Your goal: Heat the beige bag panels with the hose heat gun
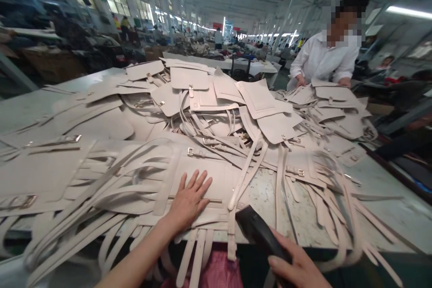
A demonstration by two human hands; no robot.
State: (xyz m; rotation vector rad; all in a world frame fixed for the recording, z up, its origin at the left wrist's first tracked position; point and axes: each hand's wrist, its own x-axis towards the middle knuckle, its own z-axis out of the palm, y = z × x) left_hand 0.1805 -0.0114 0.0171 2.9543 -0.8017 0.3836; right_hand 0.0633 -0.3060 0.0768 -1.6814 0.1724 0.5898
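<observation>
My left hand [191, 198] lies flat with its fingers spread on a beige leather-like bag panel [209, 171] at the near side of the table. A metal buckle [194, 151] sits on a strap at the panel's top, and a thin zip line runs beside my fingers. My right hand [297, 263] is wrapped around a black handheld tool [261, 229] with a broad head; its exact kind I cannot make out. The tool's head points up and left, close to a strap [231, 234] at the panel's right edge. Several loose straps [199, 252] hang over the table edge.
A large pile of beige bag pieces [189, 78] with straps and buckles covers the middle of the table [270, 189]. More pieces [337, 108] lie at the right, where a person in white [327, 60] has both hands on them. Other worktables and people stand farther back.
</observation>
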